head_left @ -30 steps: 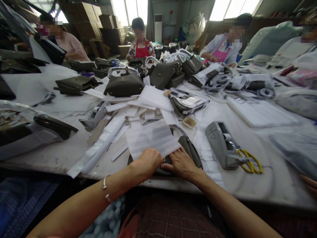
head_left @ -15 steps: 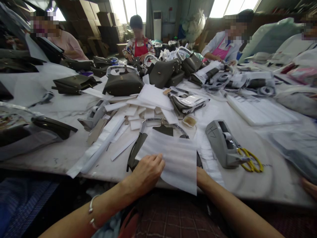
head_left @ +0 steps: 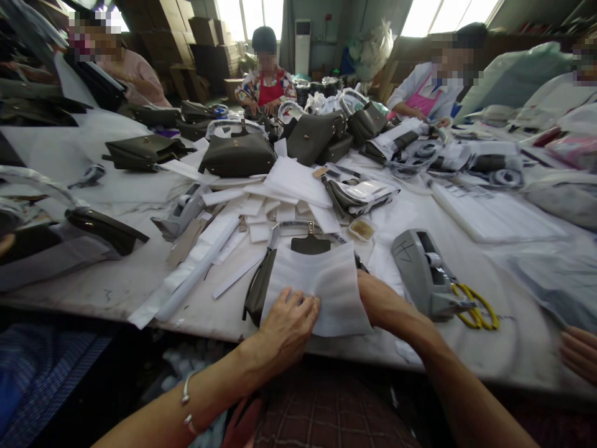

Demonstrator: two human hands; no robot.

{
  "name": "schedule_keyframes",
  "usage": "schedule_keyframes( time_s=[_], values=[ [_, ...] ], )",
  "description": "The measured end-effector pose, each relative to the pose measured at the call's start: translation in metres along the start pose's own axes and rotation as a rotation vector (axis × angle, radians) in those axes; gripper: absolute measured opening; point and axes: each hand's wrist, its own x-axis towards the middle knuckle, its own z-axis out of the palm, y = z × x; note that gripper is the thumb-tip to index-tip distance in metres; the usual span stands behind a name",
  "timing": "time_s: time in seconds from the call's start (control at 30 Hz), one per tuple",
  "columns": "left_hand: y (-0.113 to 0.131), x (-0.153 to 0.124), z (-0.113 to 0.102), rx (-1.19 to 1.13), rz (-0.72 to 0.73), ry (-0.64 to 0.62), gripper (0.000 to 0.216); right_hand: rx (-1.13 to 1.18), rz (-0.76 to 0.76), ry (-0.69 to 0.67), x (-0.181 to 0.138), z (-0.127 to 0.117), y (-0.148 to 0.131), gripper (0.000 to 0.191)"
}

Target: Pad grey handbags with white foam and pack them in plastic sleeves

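Note:
A dark olive handbag [head_left: 258,289] stands in front of me at the table's edge, its wrapped handle [head_left: 284,226] upright. A white, translucent foam sheet [head_left: 333,280] lies over the bag's near face. My left hand [head_left: 290,318] rests on the lower left of this sheet, fingers lying on it and slightly bent. At the sheet's right edge is my right hand [head_left: 372,298]; its fingers are hidden behind the sheet and beside the bag. The bag's dark flap [head_left: 310,244] shows above the sheet.
To the right stand a grey tape dispenser [head_left: 420,274] and yellow-handled scissors [head_left: 480,308]. Foam pieces [head_left: 265,211] and a small tub [head_left: 362,229] lie behind the bag. Another dispenser [head_left: 180,211] is at left. More handbags [head_left: 240,154] and several co-workers surround the table.
The foam sheet has moved from hanging askew toward me to lying against the bag's front. My left hand has flattened onto it; my right hand has come up along its right edge.

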Motion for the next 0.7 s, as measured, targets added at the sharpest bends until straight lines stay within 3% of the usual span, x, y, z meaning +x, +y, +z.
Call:
schedule_keyframes(
  time_s=[0.1,0.17,0.23,0.3,0.37,0.47,0.57,0.7],
  values=[
    [0.003,-0.001,0.005,0.015,-0.001,0.0,0.047,-0.081,0.024,0.23,-0.003,-0.033,-0.019,0.031],
    [0.005,0.0,0.007,0.028,-0.003,-0.001,0.044,-0.062,-0.07,0.296,-0.003,-0.04,-0.043,0.03],
    [0.005,0.002,0.009,0.033,0.0,-0.004,0.04,-0.014,-0.157,0.167,0.003,-0.029,-0.065,0.025],
    [0.004,0.002,0.011,0.038,0.009,-0.004,0.039,-0.018,-0.113,-0.038,0.014,-0.005,-0.076,0.022],
    [0.003,0.001,0.013,0.037,0.014,0.001,0.039,-0.034,-0.018,-0.147,0.025,0.021,-0.071,0.018],
    [0.0,-0.003,0.017,0.011,0.005,0.026,0.042,0.092,0.017,-0.112,0.034,0.049,-0.046,0.011],
    [-0.002,-0.008,0.022,-0.032,-0.003,0.066,0.047,0.257,-0.002,-0.055,0.03,0.062,-0.023,0.011],
    [-0.004,-0.01,0.023,-0.161,-0.038,0.076,0.049,0.189,-0.039,-0.066,0.021,0.068,-0.014,0.01]
  ],
)
